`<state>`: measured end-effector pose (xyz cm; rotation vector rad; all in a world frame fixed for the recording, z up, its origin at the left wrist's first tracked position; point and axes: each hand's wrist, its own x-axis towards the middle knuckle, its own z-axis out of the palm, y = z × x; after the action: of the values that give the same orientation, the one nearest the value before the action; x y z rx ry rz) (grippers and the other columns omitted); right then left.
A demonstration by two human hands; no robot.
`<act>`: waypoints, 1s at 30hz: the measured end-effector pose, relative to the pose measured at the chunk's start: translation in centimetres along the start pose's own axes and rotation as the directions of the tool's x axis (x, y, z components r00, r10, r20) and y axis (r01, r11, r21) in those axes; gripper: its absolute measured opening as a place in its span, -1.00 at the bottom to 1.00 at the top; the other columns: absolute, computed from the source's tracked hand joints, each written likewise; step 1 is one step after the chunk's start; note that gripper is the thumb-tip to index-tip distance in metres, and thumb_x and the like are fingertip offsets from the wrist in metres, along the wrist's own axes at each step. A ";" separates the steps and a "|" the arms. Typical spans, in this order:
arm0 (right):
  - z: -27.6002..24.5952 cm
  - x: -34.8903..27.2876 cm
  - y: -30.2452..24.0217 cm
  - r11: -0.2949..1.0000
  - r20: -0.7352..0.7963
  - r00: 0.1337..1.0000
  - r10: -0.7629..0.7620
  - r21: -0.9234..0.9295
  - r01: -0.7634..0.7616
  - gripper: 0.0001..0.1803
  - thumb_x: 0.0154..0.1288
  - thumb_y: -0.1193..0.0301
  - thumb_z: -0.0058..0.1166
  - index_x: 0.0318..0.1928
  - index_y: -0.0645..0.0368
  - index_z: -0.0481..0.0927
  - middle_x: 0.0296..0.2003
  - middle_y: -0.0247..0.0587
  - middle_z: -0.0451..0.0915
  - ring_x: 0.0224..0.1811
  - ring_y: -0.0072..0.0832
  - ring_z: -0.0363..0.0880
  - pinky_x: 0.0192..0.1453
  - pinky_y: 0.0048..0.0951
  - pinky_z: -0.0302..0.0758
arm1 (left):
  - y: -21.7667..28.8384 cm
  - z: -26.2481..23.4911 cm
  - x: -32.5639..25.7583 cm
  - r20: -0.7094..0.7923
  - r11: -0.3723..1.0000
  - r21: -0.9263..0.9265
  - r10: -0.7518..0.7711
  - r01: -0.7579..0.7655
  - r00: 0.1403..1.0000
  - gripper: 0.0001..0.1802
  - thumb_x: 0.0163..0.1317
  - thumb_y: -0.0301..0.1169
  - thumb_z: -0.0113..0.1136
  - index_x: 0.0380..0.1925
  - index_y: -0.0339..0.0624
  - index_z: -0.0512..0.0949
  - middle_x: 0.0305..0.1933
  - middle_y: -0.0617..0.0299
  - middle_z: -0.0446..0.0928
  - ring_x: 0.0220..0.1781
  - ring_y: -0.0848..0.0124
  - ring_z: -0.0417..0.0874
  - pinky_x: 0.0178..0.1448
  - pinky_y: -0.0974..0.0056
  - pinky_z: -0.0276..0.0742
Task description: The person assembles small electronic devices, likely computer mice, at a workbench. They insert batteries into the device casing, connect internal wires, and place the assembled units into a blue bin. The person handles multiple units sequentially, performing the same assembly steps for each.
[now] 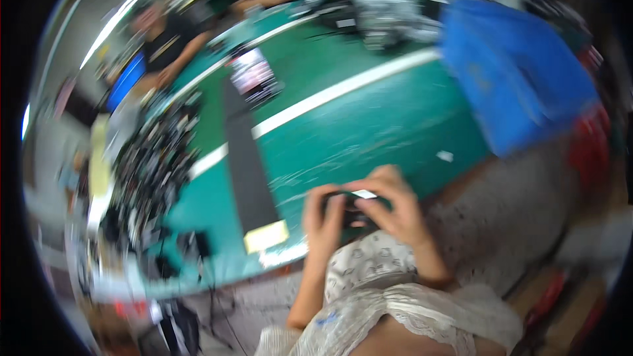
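Now both hands pinch a small dark part (pixel 348 209): left hand (pixel 324 221) and right hand (pixel 392 203) fingers closed on it, white strip (pixel 363 194) between the fingertips; best held steady, close over the green bench (pixel 369 125)

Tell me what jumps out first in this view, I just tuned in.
Both hands, left hand and right hand, meet low in the middle, gripping a small dark object with a white strip. Behind them spreads the green table with white stripes, and a big blue sheet fills the upper right.
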<state>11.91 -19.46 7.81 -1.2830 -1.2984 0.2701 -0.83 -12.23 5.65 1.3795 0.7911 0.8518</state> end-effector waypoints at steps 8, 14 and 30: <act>-2.2 -1.2 -0.1 0.959 0.065 0.994 0.093 0.263 -0.107 -0.74 0.17 0.50 0.03 -0.09 0.18 0.53 -0.28 -0.27 0.46 -0.16 -0.43 0.36 0.00 -0.42 0.29 | -0.4 2.4 -0.1 -0.042 0.972 -0.233 -0.040 0.029 0.998 -0.84 0.29 -0.42 -0.10 -0.14 -0.11 0.27 -0.10 0.09 0.43 -0.18 0.45 0.49 -0.17 0.39 0.47; -1.3 -1.0 -0.8 0.995 0.044 0.998 0.042 0.089 -0.046 -0.81 0.18 0.57 -0.05 -0.20 0.26 0.56 -0.21 -0.20 0.50 -0.16 -0.43 0.42 -0.03 -0.45 0.34 | 2.0 2.2 1.0 -0.050 0.971 -0.216 0.098 -0.106 0.994 -0.62 0.23 -0.53 -0.07 0.07 -0.24 0.22 0.01 0.07 0.35 -0.06 0.37 0.45 0.05 0.31 0.42; 0.7 -1.2 -2.2 0.928 0.052 0.988 0.143 0.339 -0.152 -0.71 0.08 0.70 0.01 -0.13 0.32 0.43 -0.17 -0.16 0.37 -0.17 -0.52 0.40 -0.09 -0.57 0.37 | 4.2 0.7 1.5 -0.049 0.737 -0.495 0.505 -0.461 0.861 -0.45 0.08 -0.62 -0.01 0.08 -0.08 0.09 0.22 -0.06 0.14 0.14 0.05 0.39 0.01 0.02 0.54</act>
<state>9.83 -20.78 8.74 -1.0803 -1.1184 0.5960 0.35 -11.21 9.85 1.1523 0.0984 1.2876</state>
